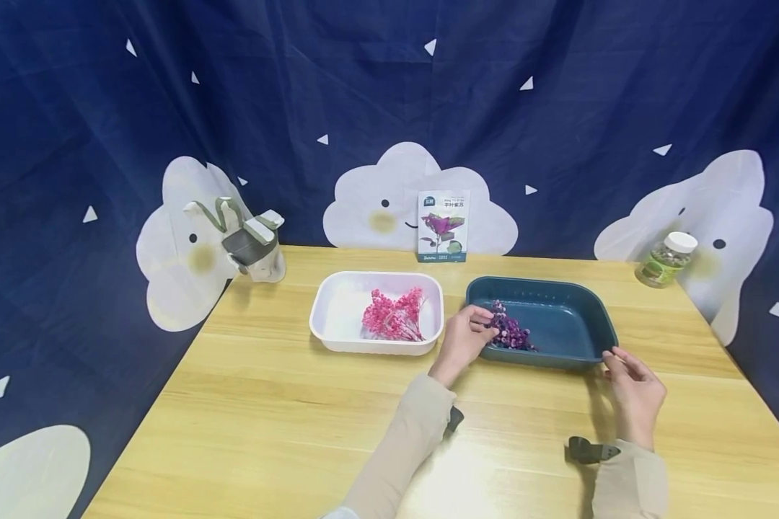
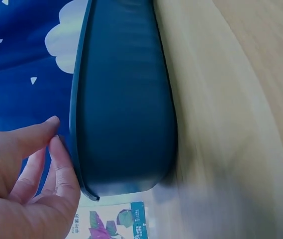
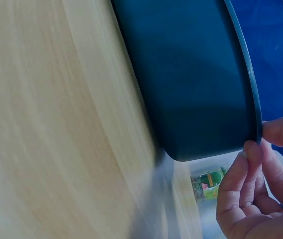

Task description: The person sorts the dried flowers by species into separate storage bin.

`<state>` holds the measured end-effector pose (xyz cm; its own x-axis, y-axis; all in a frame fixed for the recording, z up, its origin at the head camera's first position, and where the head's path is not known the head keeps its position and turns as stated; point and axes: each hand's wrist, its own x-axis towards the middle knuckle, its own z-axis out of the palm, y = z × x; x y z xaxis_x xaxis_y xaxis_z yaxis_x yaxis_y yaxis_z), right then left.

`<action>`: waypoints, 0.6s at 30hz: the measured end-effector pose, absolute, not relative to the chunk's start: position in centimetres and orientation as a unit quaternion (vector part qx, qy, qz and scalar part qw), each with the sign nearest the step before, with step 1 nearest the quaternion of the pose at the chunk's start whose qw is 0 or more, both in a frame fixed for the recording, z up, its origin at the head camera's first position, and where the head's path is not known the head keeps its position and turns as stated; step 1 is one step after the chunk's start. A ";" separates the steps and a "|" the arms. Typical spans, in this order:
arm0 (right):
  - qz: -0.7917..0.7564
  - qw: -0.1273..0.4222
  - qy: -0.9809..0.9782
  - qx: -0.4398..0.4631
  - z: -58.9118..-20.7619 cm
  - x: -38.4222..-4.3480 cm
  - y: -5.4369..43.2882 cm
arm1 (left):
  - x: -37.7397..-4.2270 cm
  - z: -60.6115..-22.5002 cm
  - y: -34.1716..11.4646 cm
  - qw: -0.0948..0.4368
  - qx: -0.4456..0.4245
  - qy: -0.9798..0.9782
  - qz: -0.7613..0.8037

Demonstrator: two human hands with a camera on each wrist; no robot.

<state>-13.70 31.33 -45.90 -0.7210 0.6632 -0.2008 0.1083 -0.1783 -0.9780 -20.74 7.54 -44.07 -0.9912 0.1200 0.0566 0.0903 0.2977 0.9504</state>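
A dark teal tray stands on the table at the right of centre, with a bunch of small purple flowers in its left end. My left hand reaches over the tray's left side and pinches the flowers between thumb and fingertips. From the left wrist view, the tray wall hides the bunch, and the fingertips come together at the rim. At the front right corner my right hand grips the tray rim between thumb and fingers.
Left of the teal tray is a white tray holding bright pink flowers. A seed packet stands upright behind them against the blue curtain. A white-lidded jar is at the back right, a grey-and-white pot-like object at the back left.
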 end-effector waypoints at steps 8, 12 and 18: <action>0.703 0.202 -0.605 -0.316 -45.9 -13.7 31.2 | -19.2 -44.7 6.2 0.008 0.061 0.798 0.600; 0.702 0.203 -0.606 -0.314 -45.9 -13.7 31.2 | -18.5 -44.8 5.3 0.004 0.059 0.785 0.616; 0.704 0.208 -0.602 -0.315 -46.0 -13.8 31.2 | -17.7 -44.3 3.4 -0.024 0.059 0.771 0.633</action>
<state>-13.77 31.22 -46.02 -0.7153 0.6718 -0.1927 0.0866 -0.1885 -0.9783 -17.72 3.40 -44.31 -0.9919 0.0598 0.1119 0.1214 0.1913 0.9740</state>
